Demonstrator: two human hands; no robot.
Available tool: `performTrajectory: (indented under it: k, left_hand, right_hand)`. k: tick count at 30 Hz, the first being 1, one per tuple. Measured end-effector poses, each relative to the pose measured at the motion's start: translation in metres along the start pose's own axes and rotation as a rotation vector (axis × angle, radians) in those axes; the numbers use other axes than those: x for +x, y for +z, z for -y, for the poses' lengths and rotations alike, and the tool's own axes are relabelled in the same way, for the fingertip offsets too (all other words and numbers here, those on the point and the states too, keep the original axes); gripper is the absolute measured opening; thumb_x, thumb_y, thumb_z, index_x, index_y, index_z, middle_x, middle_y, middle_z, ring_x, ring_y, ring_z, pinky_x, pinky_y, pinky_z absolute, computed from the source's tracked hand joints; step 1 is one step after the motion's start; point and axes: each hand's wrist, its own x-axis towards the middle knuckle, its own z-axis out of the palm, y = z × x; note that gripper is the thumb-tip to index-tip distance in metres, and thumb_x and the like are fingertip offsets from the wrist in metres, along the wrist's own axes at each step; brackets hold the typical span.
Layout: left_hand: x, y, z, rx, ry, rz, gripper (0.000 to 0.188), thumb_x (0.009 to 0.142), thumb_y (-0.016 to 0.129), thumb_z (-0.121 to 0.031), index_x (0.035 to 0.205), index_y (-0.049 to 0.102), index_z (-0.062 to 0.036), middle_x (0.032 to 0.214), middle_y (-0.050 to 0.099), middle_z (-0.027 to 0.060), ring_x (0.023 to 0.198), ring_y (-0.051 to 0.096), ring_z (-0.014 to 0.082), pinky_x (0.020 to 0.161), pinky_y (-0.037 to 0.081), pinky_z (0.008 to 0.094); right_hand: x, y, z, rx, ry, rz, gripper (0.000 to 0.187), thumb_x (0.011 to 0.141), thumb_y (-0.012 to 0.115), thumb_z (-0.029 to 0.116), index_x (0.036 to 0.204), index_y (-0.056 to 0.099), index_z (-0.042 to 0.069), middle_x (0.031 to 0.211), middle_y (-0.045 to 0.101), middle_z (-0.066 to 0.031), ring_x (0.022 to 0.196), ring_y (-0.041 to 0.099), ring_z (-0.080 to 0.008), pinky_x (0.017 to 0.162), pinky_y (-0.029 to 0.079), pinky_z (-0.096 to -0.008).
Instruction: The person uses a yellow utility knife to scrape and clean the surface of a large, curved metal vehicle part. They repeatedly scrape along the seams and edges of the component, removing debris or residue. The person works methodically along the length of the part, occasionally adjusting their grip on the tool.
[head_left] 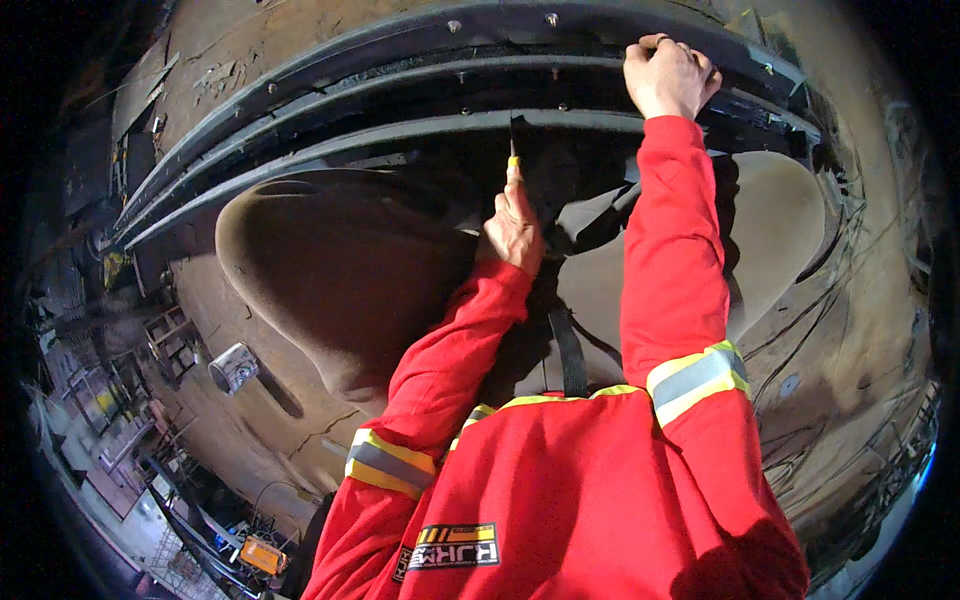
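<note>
My left hand (pixel 513 234) is closed around a yellow-handled tool (pixel 514 162) with a thin, pointed blade or shaft; its exact kind is unclear. The tip reaches the near edge of a long dark metal beam (pixel 400 128), which has several parallel ridges and bolts. Farther right, my right hand (pixel 672 78) grips the beam's upper ridges, fingers curled over them and partly hidden. Both arms wear red sleeves with reflective bands. My knees, in brown trousers (pixel 310 270), are spread just below the beam.
A pale bucket (pixel 234 369) stands on the brown floor (pixel 225 300) at the left. An orange machine or box (pixel 262 556) lies at lower left among racks and scrap. Dark cables (pixel 805 325) trail along the floor at right.
</note>
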Motion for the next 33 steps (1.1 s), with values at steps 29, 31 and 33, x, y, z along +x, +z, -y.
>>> performTrajectory:
  k: [29,31,33]
  left_hand:
    - [0.142,-0.283,-0.029,-0.412,-0.001,-0.054,0.041,0.074,0.074,0.007,0.111,0.057,0.0027,0.104,0.063,0.0087,0.094,0.06,0.0127,0.082,0.047,0.0248]
    - [0.146,-0.284,-0.029,-0.455,-0.052,-0.06,0.044,0.066,0.081,0.005,0.104,0.059,0.0011,0.098,0.064,0.0072,0.089,0.061,0.0128,0.079,0.05,0.0237]
    - [0.146,-0.288,-0.026,-0.403,-0.081,-0.078,0.044,0.066,0.081,0.006,0.103,0.059,0.0011,0.096,0.064,0.0069,0.088,0.061,0.0128,0.078,0.05,0.0235]
  right_hand:
    - [0.083,0.039,0.09,0.047,-0.158,0.37,0.05,0.089,0.041,0.048,0.089,0.074,0.01,0.089,0.071,-0.0146,0.091,0.068,-0.0318,0.081,0.05,-0.0452]
    - [0.096,0.049,0.086,0.016,-0.145,0.422,0.048,0.089,0.041,0.049,0.094,0.072,0.013,0.097,0.07,-0.0146,0.095,0.066,-0.0342,0.085,0.048,-0.0469]
    - [0.104,0.054,0.089,0.016,-0.127,0.518,0.049,0.089,0.039,0.05,0.102,0.07,0.014,0.11,0.067,-0.0152,0.105,0.062,-0.0371,0.092,0.045,-0.0488]
